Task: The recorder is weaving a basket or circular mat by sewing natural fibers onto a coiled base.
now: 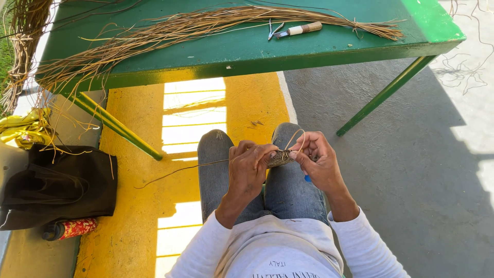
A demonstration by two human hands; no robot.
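Over my knees, both hands hold a small woven piece (280, 157) of straw-coloured fibre. My left hand (248, 169) grips its left end, and a long thin strand (180, 172) trails out to the left from it. My right hand (317, 159) pinches the right end, with a loop of fibre (297, 137) curving up over its fingers. Something small and blue (307, 178) shows under the right palm; I cannot tell what it is.
A green table (242, 49) stands ahead, carrying a long bundle of dry fibres (206, 25), small snips (274, 30) and a wooden-handled tool (301, 30). A black bag (59, 185), a red patterned bottle (72, 228) and yellow cloth (20, 128) lie on the left.
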